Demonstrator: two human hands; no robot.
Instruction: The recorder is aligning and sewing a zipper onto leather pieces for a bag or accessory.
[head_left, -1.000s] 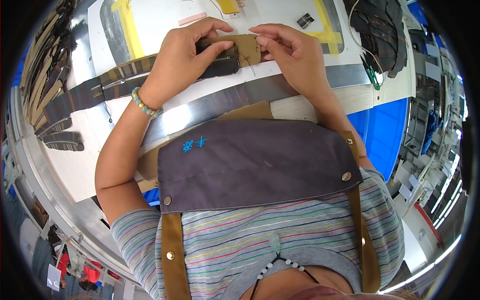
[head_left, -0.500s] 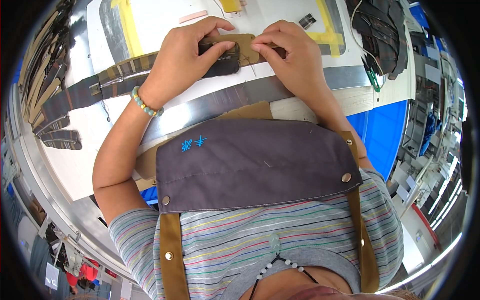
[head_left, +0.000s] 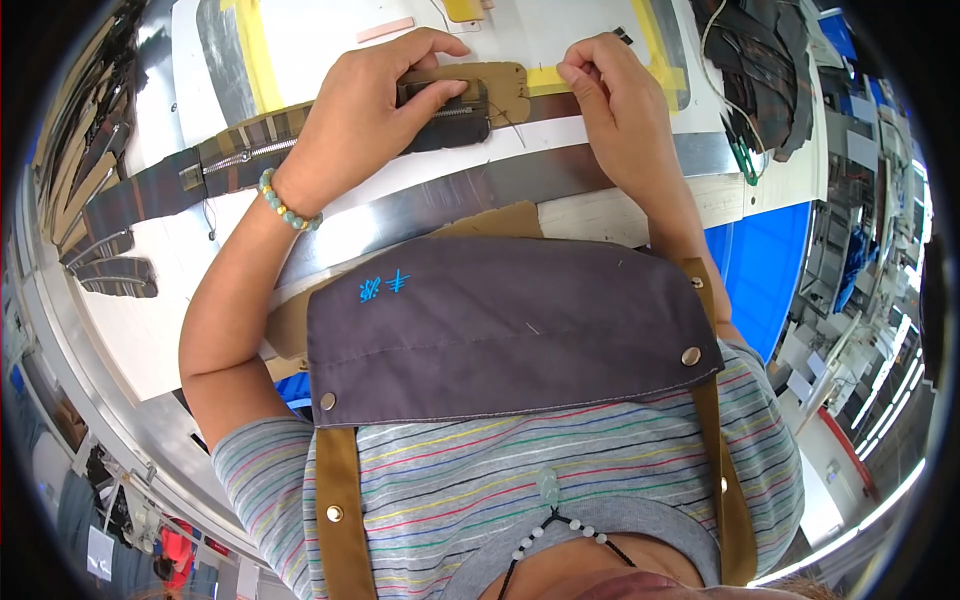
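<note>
My left hand (head_left: 365, 115) grips a plaid fabric strip (head_left: 240, 160) with a metal zipper, thumb on top of its dark end. A tan piece (head_left: 510, 92) juts out from that end, beyond my thumb. Loose dark thread ends (head_left: 512, 128) hang off it onto the white board. To the right, apart from the tan piece, my right hand (head_left: 622, 95) is closed in a pinch, thumb against the fingers. Whatever lies between those fingertips, if anything, is too small to make out.
Stacked plaid strips (head_left: 95, 180) lie at the left. Dark fabric pieces (head_left: 755, 75) and green-handled snips (head_left: 742, 155) are at the right. Yellow tape (head_left: 262, 70) marks the white board (head_left: 330, 80). A metal strip (head_left: 450, 195) runs along the near side, with a blue bin (head_left: 765, 265) below.
My right hand has left the tan end and moved right, still pinched. It now partly covers a small dark piece on the board. My left hand keeps its grip.
</note>
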